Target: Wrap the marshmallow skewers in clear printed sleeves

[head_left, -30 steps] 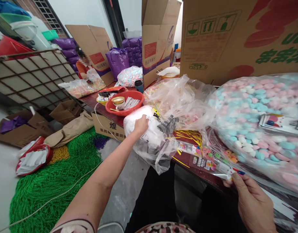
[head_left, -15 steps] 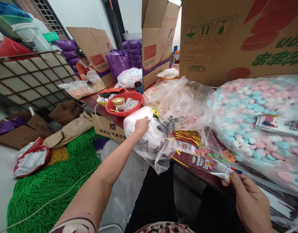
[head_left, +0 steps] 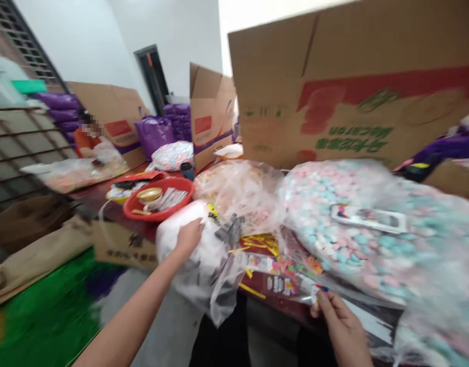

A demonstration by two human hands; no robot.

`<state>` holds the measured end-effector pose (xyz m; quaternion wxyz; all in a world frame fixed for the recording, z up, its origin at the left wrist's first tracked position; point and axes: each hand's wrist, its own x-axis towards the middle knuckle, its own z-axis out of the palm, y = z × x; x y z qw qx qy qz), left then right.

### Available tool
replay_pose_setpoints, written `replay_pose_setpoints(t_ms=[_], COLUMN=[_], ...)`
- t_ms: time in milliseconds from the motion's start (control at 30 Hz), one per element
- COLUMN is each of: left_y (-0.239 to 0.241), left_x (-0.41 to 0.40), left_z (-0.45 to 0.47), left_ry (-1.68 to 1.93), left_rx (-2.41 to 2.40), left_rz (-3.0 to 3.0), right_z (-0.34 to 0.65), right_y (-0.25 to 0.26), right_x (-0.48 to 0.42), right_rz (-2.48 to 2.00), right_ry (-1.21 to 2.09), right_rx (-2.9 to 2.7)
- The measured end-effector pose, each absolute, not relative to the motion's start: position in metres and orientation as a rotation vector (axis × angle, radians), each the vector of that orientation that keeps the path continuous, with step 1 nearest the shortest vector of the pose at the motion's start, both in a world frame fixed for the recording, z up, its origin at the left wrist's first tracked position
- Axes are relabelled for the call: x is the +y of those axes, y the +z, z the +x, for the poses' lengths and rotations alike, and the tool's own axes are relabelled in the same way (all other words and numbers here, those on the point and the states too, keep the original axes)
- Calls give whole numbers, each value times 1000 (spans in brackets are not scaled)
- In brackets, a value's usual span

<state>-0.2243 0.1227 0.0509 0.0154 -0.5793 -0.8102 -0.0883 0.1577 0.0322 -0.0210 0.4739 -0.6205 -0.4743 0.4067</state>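
Note:
My left hand [head_left: 190,234] lies on a clear plastic bag full of white stuff [head_left: 185,262] at the table's edge. Its fingers are bent and pressed together against the bag; what they pinch, if anything, is hidden. Between thumb and fingers, my right hand [head_left: 343,326] grips the end of a clear printed packet [head_left: 306,288]. Colourful candies [head_left: 291,267] lie beside that packet, near another printed packet [head_left: 259,262]. Yellow twist ties [head_left: 261,243] are scattered behind them, by a black-and-white striped bundle [head_left: 231,230].
A big bag of pink, blue and white candies [head_left: 349,250] bears a stack of printed packets [head_left: 367,219]. Behind stands a large carton [head_left: 280,107]. A red basket [head_left: 158,216] sits left, and a co-worker [head_left: 87,140] is at the far left. Green netting [head_left: 54,311] covers the floor.
The view has swung to the right, so everything sits further left and more of the large carton and candy bag shows. Both hands keep their places on the bag and the packet.

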Motion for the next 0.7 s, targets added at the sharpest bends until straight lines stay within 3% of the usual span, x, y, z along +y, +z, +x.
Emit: replay_pose_setpoints(t_ms=[100, 200, 333, 500, 700], left_y=[50, 50, 66, 73, 39], left_x=[122, 113, 77, 47, 31], left_z=[-229, -213, -139, -50, -25], left_ry=[-434, -838, -1319, -1522, -1963], left_rx=[-2361, -2087, -1918, -2054, -2501], left_rz=[-1741, -1782, -2423, -3238, -3287], right_z=[151, 147, 147, 159, 177], right_y=[-27, -36, -18, 23, 25], right_x=[38, 45, 34, 13, -1], right_rz=[-1459, -1394, -1340, -1259, -1311], right_ry=[979, 969, 1045, 1046, 1036], right_rx=[-1148, -1079, -1120, -1226, -1139])
